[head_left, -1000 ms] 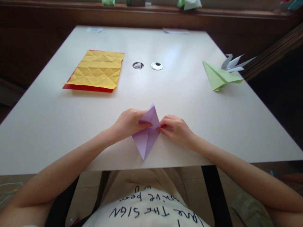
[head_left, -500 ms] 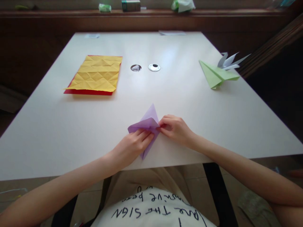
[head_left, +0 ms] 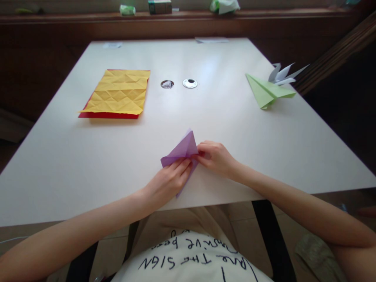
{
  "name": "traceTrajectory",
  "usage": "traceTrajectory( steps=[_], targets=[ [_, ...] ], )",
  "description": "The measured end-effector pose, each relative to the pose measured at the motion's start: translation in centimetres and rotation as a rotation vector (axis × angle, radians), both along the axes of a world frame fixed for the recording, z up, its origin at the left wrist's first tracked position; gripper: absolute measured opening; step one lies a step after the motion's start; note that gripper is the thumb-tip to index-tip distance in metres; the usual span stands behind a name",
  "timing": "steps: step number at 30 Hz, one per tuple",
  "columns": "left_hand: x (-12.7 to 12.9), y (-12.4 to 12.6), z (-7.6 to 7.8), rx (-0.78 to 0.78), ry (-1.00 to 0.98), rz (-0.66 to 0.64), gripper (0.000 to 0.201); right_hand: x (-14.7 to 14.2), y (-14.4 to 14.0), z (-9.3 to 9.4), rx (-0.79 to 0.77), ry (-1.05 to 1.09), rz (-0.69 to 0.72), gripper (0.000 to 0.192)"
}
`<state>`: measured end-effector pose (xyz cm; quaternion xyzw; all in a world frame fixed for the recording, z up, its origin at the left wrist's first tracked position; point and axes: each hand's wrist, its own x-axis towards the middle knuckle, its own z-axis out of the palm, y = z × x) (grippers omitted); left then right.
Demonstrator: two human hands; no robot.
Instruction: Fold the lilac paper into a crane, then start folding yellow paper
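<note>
A folded piece of purple origami paper (head_left: pixel 183 149) lies near the table's front edge, one pointed flap lifted toward its far tip. My left hand (head_left: pixel 174 176) holds it down from the near left, fingers together at the flap's lower fold and the thumb hidden. At the paper's right corner, my right hand (head_left: pixel 216 158) pinches the edge between thumb and forefinger, the other fingers curled. The paper's lower point is partly covered by my left hand.
Creased yellow paper (head_left: pixel 117 92) lies over a red sheet (head_left: pixel 110 115) at left. On the right are a green paper plane (head_left: pixel 267 94) and a white folded paper figure (head_left: pixel 283 74). Two round table holes (head_left: pixel 190 83) lie beyond the purple paper; small items line the ledge (head_left: pixel 194 15).
The purple flap has been raised and swung away from me, now covering most of the far point. My left hand has shifted slightly right; my right hand keeps its pinch.
</note>
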<state>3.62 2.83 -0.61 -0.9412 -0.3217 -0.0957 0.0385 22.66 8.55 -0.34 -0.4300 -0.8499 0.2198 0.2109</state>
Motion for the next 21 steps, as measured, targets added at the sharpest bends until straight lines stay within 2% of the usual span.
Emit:
traceTrajectory(
  steps=[7,16,21],
  targets=[
    [0.0,-0.3,-0.2,0.103,0.056,-0.017,0.042,-0.1,0.0,0.2,-0.027,0.005,-0.02,0.01],
    [0.5,-0.3,-0.3,0.128,0.152,-0.017,0.037,0.7,0.7,0.3,-0.066,0.008,0.054,0.009],
    [0.6,-0.1,0.0,0.183,0.143,-0.042,0.036,0.7,1.5,1.5,-0.196,-0.06,0.061,0.009]
  ],
)
